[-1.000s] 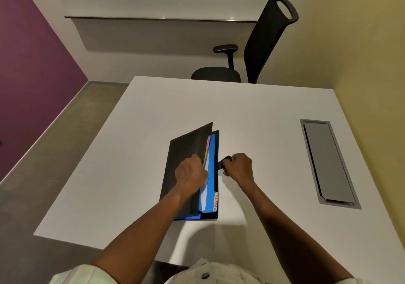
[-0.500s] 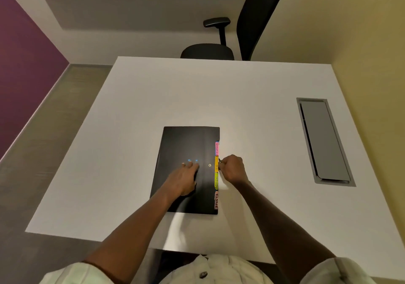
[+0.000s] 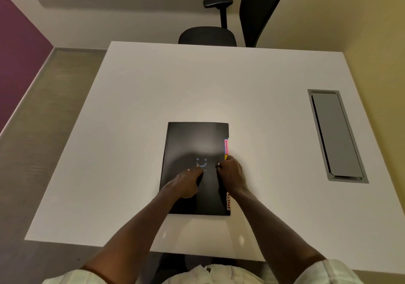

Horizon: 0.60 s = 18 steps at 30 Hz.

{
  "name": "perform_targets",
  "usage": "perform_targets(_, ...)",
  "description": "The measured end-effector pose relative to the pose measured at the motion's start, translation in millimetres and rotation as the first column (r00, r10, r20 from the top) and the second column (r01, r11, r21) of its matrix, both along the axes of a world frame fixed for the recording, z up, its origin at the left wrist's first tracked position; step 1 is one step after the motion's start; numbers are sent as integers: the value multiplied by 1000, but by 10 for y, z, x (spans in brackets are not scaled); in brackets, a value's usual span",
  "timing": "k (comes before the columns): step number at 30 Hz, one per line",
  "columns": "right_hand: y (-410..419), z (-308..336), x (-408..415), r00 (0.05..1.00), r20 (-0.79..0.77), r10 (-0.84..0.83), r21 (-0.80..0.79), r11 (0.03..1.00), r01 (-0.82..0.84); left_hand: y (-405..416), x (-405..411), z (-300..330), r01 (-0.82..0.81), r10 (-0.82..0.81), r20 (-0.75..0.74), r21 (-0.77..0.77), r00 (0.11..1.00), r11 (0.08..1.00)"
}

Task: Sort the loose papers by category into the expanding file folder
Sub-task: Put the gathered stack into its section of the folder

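Head view, the only one here, looks down on a flat black plastic expanding file folder (image 3: 195, 148) lying closed on a white rectangular table (image 3: 252, 91), near the edge closest to the person. The left hand (image 3: 186, 183) rests on the cover with its index finger stretched forward beside a small blue smiley face (image 3: 201, 163) printed there; its other fingers look curled under and hold nothing. The right hand (image 3: 232, 174) sits at the folder's right edge, its fingertips pinching something small at the cover's clasp, though what exactly it grips cannot be told. No loose papers show on the table, so the sorting appears done and the step in hand is likely fastening the folder; the next move calls for steady pressure on the cover while the closure seats. Coloured index tabs stick out along the right edge: a pink tab (image 3: 226, 145) reads roughly "FINANCE", and a lower pale tab (image 3: 228, 202) reads something like "SPORTS". A grey metal cable hatch (image 3: 335, 135) is set into the table, well apart, and a black office chair (image 3: 219, 32) stands beyond.
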State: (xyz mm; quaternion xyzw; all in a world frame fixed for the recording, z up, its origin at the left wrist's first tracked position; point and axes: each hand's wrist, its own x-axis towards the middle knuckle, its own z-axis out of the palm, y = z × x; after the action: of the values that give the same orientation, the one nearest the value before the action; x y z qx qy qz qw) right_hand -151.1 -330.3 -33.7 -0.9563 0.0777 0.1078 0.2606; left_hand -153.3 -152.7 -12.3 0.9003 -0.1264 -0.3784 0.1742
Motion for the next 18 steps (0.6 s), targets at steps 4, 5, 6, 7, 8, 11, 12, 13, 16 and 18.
perform_targets(4,10,-17,-59,987,33,156,-136,979,-151,11,-10,-15,-6,6,-5,-37,1000,999)
perform_targets(5,6,-26,-75,980,40,195,-165,969,-186,13,-19,-21,-7,7,-3,-42,1000,999)
perform_targets(6,6,-41,-90,971,44,233,-193,956,-221,13,-28,-18,-6,6,-4,-42,1000,999)
perform_targets(7,11,-50,-106,964,41,264,-208,946,-250,13,-30,-33,-5,5,-4,-40,1000,999)
perform_targets(8,21,-60,-130,954,35,298,-230,931,-282,9,-32,-30,-5,5,-5,-39,1000,999)
perform_targets(11,70,-106,-190,914,-10,406,-344,857,-384,-15,-23,-14,-14,14,-4,-49,1000,999)
perform_targets(12,74,-138,-206,909,-9,418,-350,850,-394,-19,-26,-11,-19,19,-11,-48,1000,999)
perform_targets(13,75,-155,-215,908,1,419,-347,852,-393,-18,-24,-19,-24,23,-15,-47,1000,999)
perform_targets(16,68,-143,-174,894,9,448,-311,851,-423,12,-27,-3,-30,29,-7,-49,1000,998)
perform_targets(18,27,-116,-123,901,18,434,-237,877,-417,48,-47,3,-55,54,-11,-81,998,995)
